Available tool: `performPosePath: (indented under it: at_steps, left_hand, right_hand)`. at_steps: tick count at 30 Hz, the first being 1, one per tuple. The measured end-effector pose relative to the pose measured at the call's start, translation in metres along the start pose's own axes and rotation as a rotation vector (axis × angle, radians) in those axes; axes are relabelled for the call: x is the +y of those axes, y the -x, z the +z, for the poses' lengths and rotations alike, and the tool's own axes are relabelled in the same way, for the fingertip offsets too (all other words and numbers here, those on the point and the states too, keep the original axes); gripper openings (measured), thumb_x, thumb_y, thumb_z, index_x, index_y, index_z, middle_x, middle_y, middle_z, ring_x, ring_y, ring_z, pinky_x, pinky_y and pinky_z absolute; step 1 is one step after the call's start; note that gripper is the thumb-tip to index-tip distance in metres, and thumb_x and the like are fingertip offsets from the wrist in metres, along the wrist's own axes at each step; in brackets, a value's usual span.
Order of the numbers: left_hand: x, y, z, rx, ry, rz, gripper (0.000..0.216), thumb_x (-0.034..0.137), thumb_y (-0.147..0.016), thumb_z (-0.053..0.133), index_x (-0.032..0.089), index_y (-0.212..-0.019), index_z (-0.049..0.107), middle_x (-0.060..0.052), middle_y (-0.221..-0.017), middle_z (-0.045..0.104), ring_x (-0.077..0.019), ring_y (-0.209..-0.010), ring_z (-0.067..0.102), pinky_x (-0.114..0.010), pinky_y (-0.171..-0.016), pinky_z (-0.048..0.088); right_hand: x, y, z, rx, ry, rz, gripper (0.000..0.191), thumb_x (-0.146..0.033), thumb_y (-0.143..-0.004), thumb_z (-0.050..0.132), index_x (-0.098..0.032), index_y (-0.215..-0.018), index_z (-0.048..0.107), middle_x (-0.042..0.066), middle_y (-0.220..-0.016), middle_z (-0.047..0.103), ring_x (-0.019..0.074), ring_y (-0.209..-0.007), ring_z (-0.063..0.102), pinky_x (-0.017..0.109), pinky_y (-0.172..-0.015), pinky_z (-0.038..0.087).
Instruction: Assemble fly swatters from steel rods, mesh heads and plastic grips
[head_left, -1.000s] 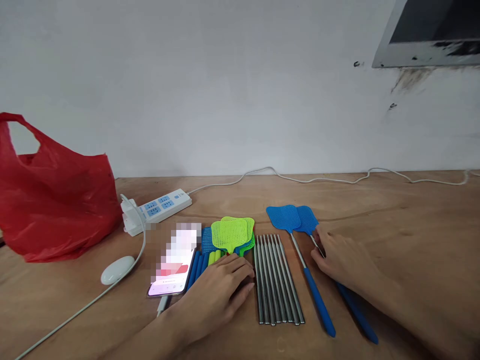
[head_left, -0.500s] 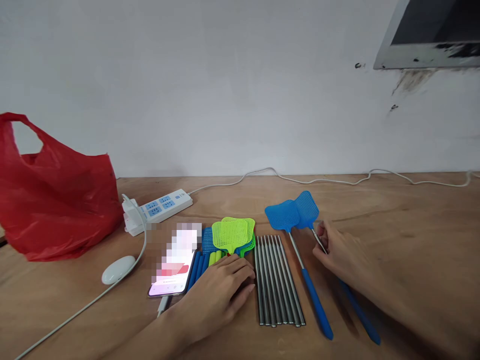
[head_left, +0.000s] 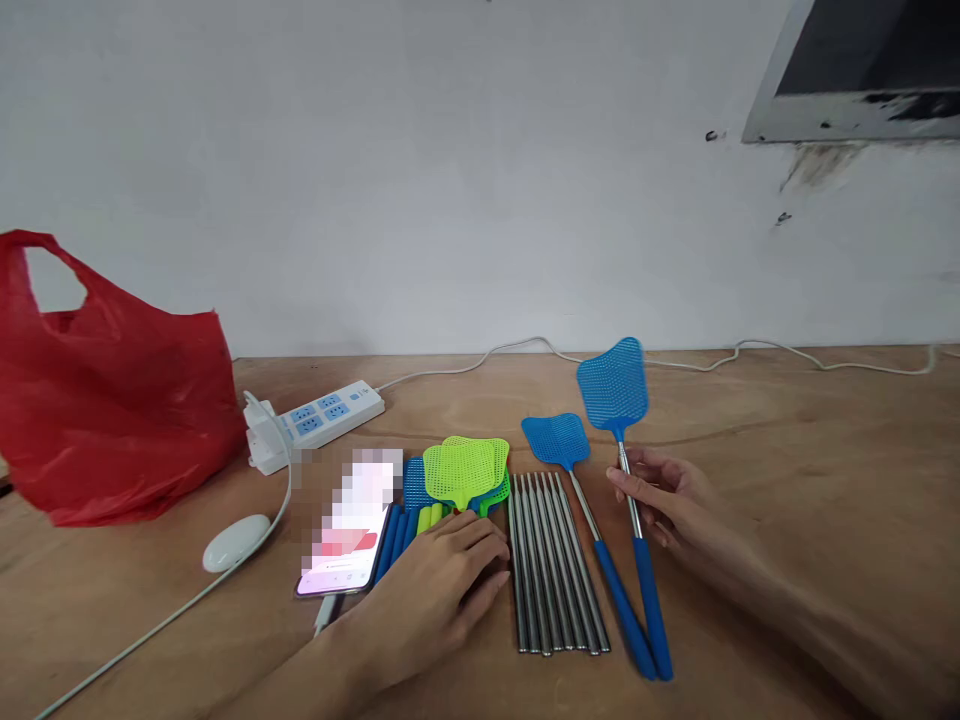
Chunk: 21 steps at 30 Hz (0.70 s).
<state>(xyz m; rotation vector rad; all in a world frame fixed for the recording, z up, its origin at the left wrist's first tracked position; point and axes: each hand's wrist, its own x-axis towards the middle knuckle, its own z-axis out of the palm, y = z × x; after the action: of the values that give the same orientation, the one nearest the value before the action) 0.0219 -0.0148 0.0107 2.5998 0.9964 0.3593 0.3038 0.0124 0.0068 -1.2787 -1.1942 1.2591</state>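
Note:
My right hand (head_left: 667,495) pinches the metal shaft of a blue fly swatter (head_left: 613,385) between thumb and fingers. Its mesh head is raised and its blue grip slants down toward the table. Just left of it, a second blue fly swatter (head_left: 556,440) lies on the wood, the grip ends close together. My left hand (head_left: 454,570) rests palm down, fingers lying flat over several coloured handle grips (head_left: 405,525), partly hiding them. Beyond its fingertips are overlapping swatter heads, yellow-green (head_left: 465,472) on top, with blue, green and red showing beneath. Several metal rods (head_left: 551,565) lie side by side between my hands.
A lit phone (head_left: 352,540), partly pixelated, lies left of the grips with a cable plugged in. Behind it is a white power strip (head_left: 337,412). A red plastic bag (head_left: 120,410) stands at far left, near a white oval device (head_left: 236,543). A thin cord runs along the wall.
My right hand has lifted the blue swatter's head and swung its grip left, beside the other swatter. The lying swatter has shifted slightly left. My left hand has stayed put.

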Motion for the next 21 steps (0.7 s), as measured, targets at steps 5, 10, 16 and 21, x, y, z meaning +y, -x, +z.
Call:
performPosePath:
  at_steps: [5,10,16,21]
  left_hand:
    - [-0.002,0.001,-0.001,0.101,0.052,0.006,0.019,0.02,-0.103,0.041,0.02,-0.103,0.06,-0.005,-0.1,0.065,-0.0217,-0.093,0.06,-0.037,-0.086,0.046]
    - [0.0,0.003,-0.003,0.111,0.059,0.016,0.02,0.02,-0.103,0.041,0.02,-0.098,0.06,-0.004,-0.094,0.064,-0.0207,-0.087,0.059,-0.034,-0.08,0.045]
    - [0.005,0.004,-0.005,0.115,0.196,-0.039,0.022,0.024,-0.103,0.043,0.02,-0.092,0.061,-0.002,-0.089,0.064,-0.0178,-0.083,0.058,-0.029,-0.076,0.044]
    - [0.012,0.003,-0.007,0.111,0.41,-0.142,0.035,0.039,-0.105,0.038,0.019,-0.092,0.064,0.0,-0.078,0.063,-0.0153,-0.069,0.055,-0.026,-0.064,0.04]
  right_hand:
    - [-0.009,0.008,0.007,-0.078,-0.276,0.133,0.041,-0.052,-0.066,0.085,-0.018,-0.085,0.073,0.001,-0.07,0.066,0.006,-0.049,0.045,0.015,-0.038,0.037]
    - [-0.008,0.008,0.009,-0.044,-0.375,0.175,0.035,-0.051,-0.073,0.08,-0.021,-0.09,0.073,0.0,-0.065,0.067,0.007,-0.047,0.045,0.014,-0.037,0.036]
    - [-0.004,0.01,0.014,-0.035,-0.551,0.175,0.024,-0.039,-0.07,0.085,-0.02,-0.079,0.075,0.004,-0.078,0.075,0.0094,-0.058,0.057,0.016,-0.051,0.05]
    - [-0.003,0.016,0.025,-0.105,-0.536,0.115,0.028,-0.042,-0.074,0.084,-0.018,-0.089,0.079,0.006,-0.097,0.077,0.0121,-0.077,0.068,0.019,-0.072,0.056]
